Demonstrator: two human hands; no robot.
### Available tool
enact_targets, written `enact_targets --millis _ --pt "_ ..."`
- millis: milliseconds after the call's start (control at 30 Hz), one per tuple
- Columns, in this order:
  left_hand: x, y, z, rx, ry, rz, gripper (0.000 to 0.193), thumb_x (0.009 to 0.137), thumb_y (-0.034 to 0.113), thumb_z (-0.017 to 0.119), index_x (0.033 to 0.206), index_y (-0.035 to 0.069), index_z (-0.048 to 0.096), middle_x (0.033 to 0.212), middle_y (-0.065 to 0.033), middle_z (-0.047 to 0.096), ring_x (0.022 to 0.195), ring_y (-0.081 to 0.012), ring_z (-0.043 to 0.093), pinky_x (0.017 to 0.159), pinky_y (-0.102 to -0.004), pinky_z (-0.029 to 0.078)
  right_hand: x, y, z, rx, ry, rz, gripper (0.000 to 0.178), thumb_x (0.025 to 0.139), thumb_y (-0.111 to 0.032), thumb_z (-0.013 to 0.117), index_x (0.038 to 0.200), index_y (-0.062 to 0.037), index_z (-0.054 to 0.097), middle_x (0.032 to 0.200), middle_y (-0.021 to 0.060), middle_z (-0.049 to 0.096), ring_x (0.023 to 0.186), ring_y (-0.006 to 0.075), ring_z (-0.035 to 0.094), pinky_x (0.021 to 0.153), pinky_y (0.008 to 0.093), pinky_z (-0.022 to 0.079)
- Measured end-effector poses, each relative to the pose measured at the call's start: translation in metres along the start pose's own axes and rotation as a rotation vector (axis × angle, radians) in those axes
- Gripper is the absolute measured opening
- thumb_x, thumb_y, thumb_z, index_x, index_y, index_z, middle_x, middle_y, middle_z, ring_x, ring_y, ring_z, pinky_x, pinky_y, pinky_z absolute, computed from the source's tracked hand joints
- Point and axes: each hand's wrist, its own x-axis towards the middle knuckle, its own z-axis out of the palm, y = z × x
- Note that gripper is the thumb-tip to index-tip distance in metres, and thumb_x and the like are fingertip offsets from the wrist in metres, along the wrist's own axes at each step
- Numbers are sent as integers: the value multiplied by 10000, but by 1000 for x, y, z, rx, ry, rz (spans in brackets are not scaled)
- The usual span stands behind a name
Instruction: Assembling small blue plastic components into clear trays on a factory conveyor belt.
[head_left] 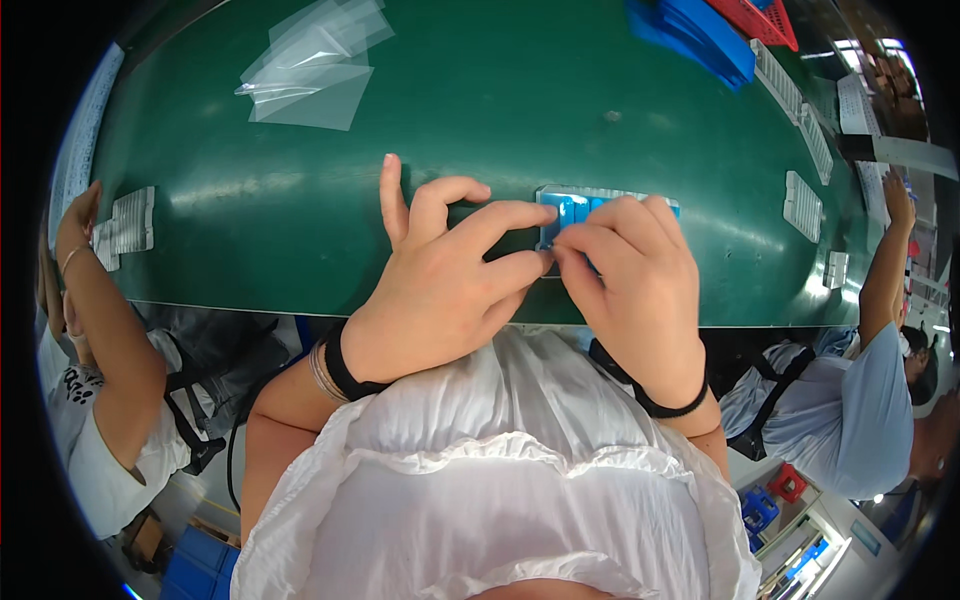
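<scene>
A clear plastic tray sits on the green counter, right of centre and close in front of the person, with blue strip-like pieces in its left end. Work on it looks partly done: at least 2 pieces appear seated, and attention seems to be on the near left corner. How much is left cannot be told (the right hand covers the middle).

The left hand has its fingers spread wide, index and thumb apart at the tray's left end. The right hand's fingers are narrow, bunched at that corner; whether anything thin lies between them cannot be told.

Clear plastic sheets lie well apart at the far left, blue sheets beside a red basket at the far right. A white ribbed tray lies further right. Only the 2 hands themselves crowd the tray.
</scene>
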Motion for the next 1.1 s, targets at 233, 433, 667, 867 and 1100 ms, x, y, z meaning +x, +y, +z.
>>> enact_targets --millis 233,433,667,867,1100 --pt "-3 -3 0 -2 3 -1 112 834 177 781 934 227 794 1316 116 662 1205 -284 469 1172 -725 66 -39 37 -40 -395 130 531 12 811 -70 734 811 -58 731 824 78 621 808 292 599 713 412 486" --pt "0 -1 -3 7 -28 8 144 821 167 787 946 237 796 1327 117 658 1201 -282 467 1171 -718 84 -20 7 0 20 156 59 136 725 -22 790 838 -68 732 858 54 637 797 282 595 710 398 493" --pt "-5 0 -5 12 -22 11 173 796 156 793 958 217 788 1348 100 649 1219 -292 464 1177 -707 91 -59 64 -38 -194 229 525 66 769 -55 776 805 -22 732 820 82 662 772 255 623 694 359 490" --pt "0 -3 -7 -68 -96 33 273 761 170 813 1026 190 750 1442 21 583 1250 -314 463 1180 -697 103 -44 42 -28 -102 206 533 131 775 -96 828 801 -22 722 755 67 626 705 221 573 645 336 447" --pt "-16 -17 -5 -230 238 -75 582 769 103 812 1309 89 596 1494 -184 498 1302 -359 465 1157 -548 280 10 -23 -72 240 210 -192 202 714 -40 798 725 -16 597 724 25 543 671 146 461 612 279 328"
